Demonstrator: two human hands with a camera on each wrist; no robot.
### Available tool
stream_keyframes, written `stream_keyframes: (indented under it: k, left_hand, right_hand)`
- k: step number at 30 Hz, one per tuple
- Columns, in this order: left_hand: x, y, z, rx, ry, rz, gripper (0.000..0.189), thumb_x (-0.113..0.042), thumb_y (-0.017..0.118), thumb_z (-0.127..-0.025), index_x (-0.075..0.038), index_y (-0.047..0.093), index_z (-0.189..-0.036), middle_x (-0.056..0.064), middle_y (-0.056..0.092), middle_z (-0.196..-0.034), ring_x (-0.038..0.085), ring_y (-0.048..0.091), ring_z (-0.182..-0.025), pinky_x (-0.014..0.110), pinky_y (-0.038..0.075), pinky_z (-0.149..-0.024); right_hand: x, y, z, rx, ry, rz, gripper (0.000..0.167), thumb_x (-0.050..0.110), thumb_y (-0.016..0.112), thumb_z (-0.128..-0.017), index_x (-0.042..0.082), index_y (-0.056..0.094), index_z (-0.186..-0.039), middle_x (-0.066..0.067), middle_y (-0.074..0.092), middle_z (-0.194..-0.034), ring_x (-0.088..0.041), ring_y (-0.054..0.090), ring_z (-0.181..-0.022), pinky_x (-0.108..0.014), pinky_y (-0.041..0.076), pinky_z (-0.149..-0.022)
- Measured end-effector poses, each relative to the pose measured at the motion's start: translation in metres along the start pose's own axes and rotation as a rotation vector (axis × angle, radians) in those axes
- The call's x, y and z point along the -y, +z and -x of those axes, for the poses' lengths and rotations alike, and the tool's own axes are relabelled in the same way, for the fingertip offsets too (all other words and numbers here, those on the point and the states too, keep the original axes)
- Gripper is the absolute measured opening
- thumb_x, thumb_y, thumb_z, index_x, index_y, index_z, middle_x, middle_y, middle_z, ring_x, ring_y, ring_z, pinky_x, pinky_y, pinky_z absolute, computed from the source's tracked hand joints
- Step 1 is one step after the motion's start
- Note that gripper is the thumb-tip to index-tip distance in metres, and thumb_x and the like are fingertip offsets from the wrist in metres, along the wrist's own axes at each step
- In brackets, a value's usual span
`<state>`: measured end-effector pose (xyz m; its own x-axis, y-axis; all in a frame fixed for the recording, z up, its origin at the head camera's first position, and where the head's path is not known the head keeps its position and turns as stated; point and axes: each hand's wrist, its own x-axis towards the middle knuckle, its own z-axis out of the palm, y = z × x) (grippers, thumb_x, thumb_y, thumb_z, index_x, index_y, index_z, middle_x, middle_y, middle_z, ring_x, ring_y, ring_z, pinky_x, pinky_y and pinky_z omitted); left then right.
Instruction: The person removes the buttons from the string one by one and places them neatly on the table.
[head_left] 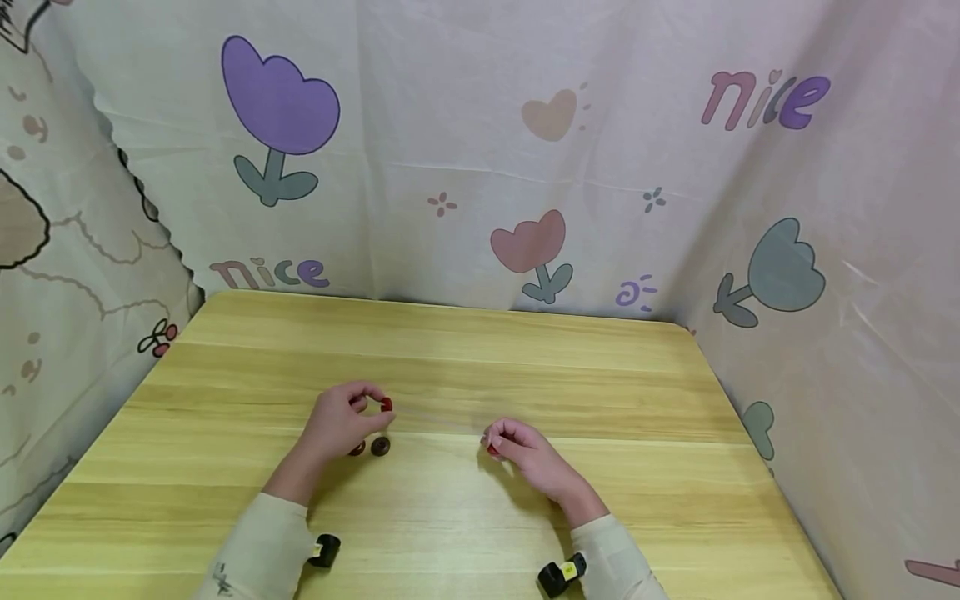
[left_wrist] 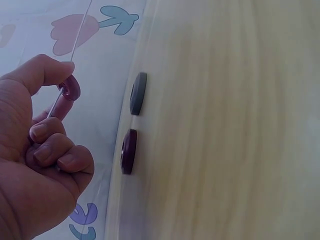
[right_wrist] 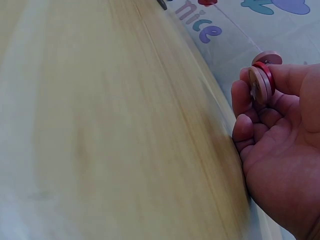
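My left hand [head_left: 341, 423] pinches a dark red button [left_wrist: 71, 88] between thumb and forefinger, above the table. In the left wrist view a thin pale thread [left_wrist: 80, 35] passes through this button, and the other fingers curl in towards the palm. The thread runs across to my right hand [head_left: 525, 454], which pinches a small stack of buttons [right_wrist: 258, 86], brown and red, with thumb and fingers. A clear lump of thread shows at the stack's outer face. Below my left hand, a dark brown button [head_left: 380, 446] and a red button [head_left: 357, 448] lie side by side on the table.
The wooden table [head_left: 450, 358] has a light yellow grain. A printed cloth [head_left: 435, 108] hangs behind it and along both sides. Black wrist-worn devices [head_left: 325, 551] sit at both cream sleeves [head_left: 262, 542].
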<state>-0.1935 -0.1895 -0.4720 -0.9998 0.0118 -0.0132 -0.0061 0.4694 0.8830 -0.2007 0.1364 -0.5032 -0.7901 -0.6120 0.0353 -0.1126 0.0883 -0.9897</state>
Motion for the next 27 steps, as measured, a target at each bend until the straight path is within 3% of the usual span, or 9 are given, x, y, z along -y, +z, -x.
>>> stream_keyframes:
  k: [15, 27]
  left_hand:
    - [0.006, -0.015, 0.004, -0.040, -0.009, -0.074, 0.024, -0.019, 0.080, -0.084, -0.009, 0.067, -0.101, 0.000, 0.032, -0.063, 0.016, 0.032, -0.056, 0.029, 0.029, -0.051]
    - [0.015, -0.026, 0.008, -0.057, -0.037, -0.087, 0.023, -0.021, 0.078, -0.087, -0.009, 0.066, -0.103, 0.001, 0.032, -0.066, 0.019, 0.034, -0.060, 0.028, 0.031, -0.048]
  right_hand:
    - [-0.001, 0.001, 0.000, -0.010, 0.010, 0.007, 0.026, 0.016, 0.045, -0.108, -0.007, 0.056, -0.104, -0.026, 0.055, -0.099, -0.023, 0.052, -0.091, -0.032, 0.045, -0.083]
    - [-0.002, 0.001, 0.001, -0.012, 0.010, 0.009, 0.027, 0.017, 0.045, -0.108, -0.008, 0.055, -0.104, -0.027, 0.054, -0.100, -0.025, 0.051, -0.092, -0.032, 0.045, -0.084]
